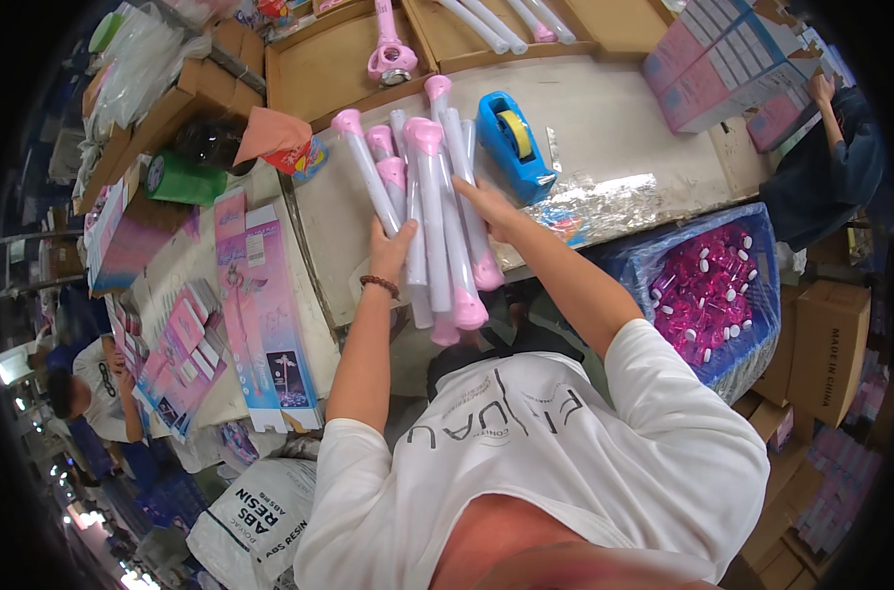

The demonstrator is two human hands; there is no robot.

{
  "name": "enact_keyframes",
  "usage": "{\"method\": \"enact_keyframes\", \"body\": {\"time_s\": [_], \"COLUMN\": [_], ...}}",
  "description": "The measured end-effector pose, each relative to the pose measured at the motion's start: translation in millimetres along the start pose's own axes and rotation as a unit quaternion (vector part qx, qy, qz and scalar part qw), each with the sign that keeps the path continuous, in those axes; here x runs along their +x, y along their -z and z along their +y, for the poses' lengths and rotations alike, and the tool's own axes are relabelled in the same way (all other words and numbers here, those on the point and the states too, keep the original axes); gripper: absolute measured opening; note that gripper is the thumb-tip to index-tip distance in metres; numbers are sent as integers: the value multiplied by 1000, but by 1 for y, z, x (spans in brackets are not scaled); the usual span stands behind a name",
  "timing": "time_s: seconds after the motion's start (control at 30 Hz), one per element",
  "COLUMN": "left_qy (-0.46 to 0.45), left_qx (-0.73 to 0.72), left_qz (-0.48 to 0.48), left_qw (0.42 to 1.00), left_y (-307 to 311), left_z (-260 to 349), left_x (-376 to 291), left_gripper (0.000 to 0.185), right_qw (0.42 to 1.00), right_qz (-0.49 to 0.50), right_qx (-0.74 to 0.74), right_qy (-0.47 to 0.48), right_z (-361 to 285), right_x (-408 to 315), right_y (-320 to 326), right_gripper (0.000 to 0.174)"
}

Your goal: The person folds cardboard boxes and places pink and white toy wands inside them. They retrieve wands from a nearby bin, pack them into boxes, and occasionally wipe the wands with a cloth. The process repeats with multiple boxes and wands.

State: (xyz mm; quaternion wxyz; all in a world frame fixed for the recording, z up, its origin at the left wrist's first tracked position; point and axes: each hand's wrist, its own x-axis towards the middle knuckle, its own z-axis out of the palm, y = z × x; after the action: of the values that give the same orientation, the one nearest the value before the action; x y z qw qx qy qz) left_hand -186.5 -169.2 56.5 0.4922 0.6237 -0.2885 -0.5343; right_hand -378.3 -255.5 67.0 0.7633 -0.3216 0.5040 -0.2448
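Between my two hands is a loose bundle of white plastic tubes with pink end caps (432, 214), held over the front edge of the worktable (602, 110). My left hand (390, 251) grips the bundle's left side, thumb on top; a beaded bracelet circles that wrist. On the other side, my right hand (487, 206) presses against the outer tubes with its fingers spread along them. Pink caps point both away from me and towards me. To the right of the bundle stands a blue tape dispenser (517, 147) with a yellow-cored roll.
Cardboard trays (321, 66) at the back hold a pink toy handle (392, 51) and more white tubes (484, 26). A blue crate (764, 295) of magenta bottles (701, 287) stands right. Printed boxes (259, 295) lie left. Co-workers are at far left and right.
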Motion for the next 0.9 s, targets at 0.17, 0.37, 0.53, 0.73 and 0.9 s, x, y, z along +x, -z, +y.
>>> {"method": "enact_keyframes", "body": {"time_s": [0.17,0.37,0.53,0.73,0.9], "left_qy": [-19,2,8,17,10], "left_qx": [110,224,292,294,299], "left_qz": [27,109,116,115,144], "left_qw": [993,968,949,949,943], "left_y": [23,47,48,47,52], "left_z": [-11,-29,-30,-24,-29], "left_x": [26,35,31,30,28], "left_gripper": [58,92,86,82,82], "right_qw": [967,879,879,788,867], "right_qz": [104,132,294,382,376], "right_qx": [-161,-269,-280,-311,-223], "right_qy": [167,371,251,370,240], "right_z": [-15,14,43,26,-3], "right_x": [9,-50,-75,-24,-26], "right_y": [7,51,100,98,88], "right_gripper": [76,62,76,84,61]}}
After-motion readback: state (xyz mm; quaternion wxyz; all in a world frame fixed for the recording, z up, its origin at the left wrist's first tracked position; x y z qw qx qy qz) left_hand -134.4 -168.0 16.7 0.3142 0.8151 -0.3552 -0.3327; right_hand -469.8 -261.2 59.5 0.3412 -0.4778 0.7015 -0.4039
